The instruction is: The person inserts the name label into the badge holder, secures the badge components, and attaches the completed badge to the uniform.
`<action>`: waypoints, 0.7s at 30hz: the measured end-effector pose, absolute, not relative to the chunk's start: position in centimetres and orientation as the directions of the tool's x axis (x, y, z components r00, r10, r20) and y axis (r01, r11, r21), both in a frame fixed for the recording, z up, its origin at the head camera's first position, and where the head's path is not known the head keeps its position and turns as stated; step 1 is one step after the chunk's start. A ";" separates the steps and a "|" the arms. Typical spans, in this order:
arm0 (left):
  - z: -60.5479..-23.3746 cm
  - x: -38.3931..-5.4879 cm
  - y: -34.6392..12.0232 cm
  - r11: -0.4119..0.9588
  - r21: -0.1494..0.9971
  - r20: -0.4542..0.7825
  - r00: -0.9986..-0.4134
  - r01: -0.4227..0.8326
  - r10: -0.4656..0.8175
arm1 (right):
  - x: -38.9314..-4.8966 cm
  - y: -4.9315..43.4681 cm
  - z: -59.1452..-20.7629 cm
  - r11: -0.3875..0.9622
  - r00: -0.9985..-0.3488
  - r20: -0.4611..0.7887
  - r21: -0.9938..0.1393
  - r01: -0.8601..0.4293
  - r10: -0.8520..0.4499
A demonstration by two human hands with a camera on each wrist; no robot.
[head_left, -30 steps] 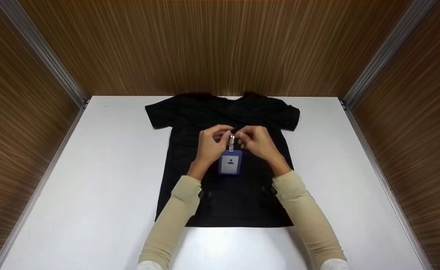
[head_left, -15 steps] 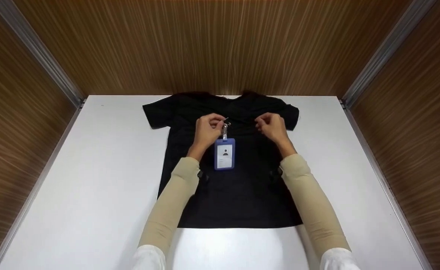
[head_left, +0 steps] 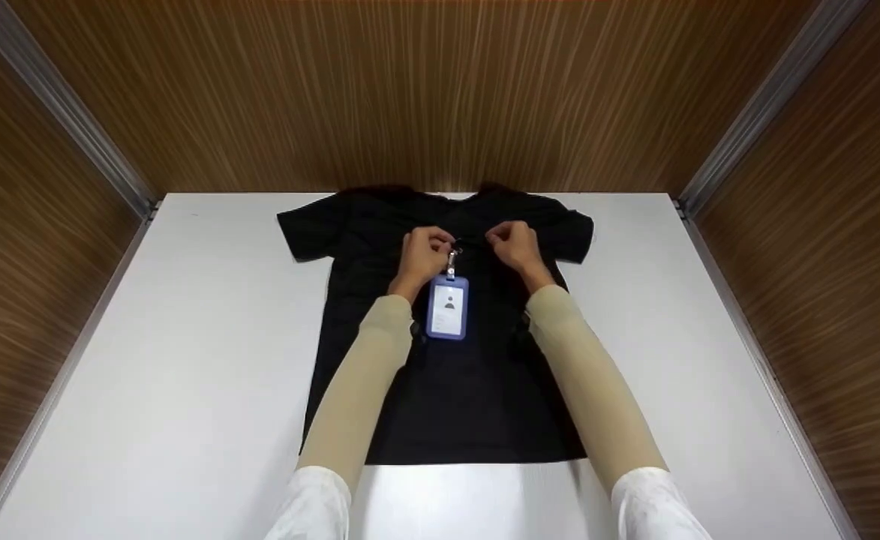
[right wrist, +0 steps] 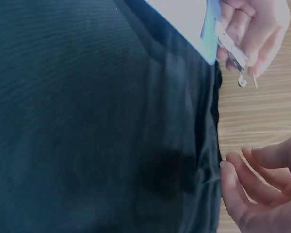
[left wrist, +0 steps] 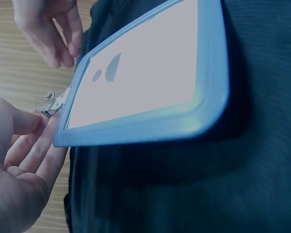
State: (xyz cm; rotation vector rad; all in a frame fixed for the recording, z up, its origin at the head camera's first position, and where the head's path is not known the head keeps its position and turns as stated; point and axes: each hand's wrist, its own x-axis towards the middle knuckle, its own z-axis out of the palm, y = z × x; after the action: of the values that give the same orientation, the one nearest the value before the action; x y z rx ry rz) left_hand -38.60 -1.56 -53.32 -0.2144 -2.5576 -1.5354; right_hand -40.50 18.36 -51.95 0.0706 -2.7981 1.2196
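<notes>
My left hand (head_left: 422, 256) pinches the metal pin clip (right wrist: 236, 56) at the top of a blue-framed badge holder (head_left: 447, 308). The holder hangs from the clip by a short strap, above a black T-shirt (head_left: 455, 412). A thin pin needle (right wrist: 255, 80) juts out beside the clip's small hooked catch (right wrist: 242, 81), apart from it. To the right, my right hand (head_left: 516, 244) hovers close to the shirt's chest with loosely bent fingers. In the right wrist view its fingertips (right wrist: 226, 167) are at the fabric; whether they touch it I cannot tell.
The shirt lies spread flat, sleeves out, on a white table (head_left: 207, 360). A brown wood-patterned panel (head_left: 409, 90) stands behind the table. Similar side panels (head_left: 822, 187) with grey metal corner rails (head_left: 777, 97) enclose it.
Both hands were together at the clip. The right hand let go and moved right, then slightly back left. The left hand raised the badge holder a little; the needle now sticks out.
</notes>
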 end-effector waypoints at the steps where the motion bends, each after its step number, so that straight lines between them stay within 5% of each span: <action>1: -53.3 -38.7 -1.4 0.477 0.858 0.191 -0.980 0.191 0.049 | -40.7 18.2 -52.1 0.677 -0.995 0.100 -0.733 -0.065 0.012; 21: -54.7 -39.4 1.4 0.579 0.801 0.132 -0.988 0.152 0.077 | -41.6 16.4 -55.2 0.720 -0.964 0.000 -0.665 0.198 0.265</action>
State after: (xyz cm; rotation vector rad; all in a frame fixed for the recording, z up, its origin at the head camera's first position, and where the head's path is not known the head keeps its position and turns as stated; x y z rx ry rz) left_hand -39.43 1.42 -54.73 -0.1974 -2.7177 -1.3899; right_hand -41.56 16.40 -55.20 -0.3813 -2.8246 1.0751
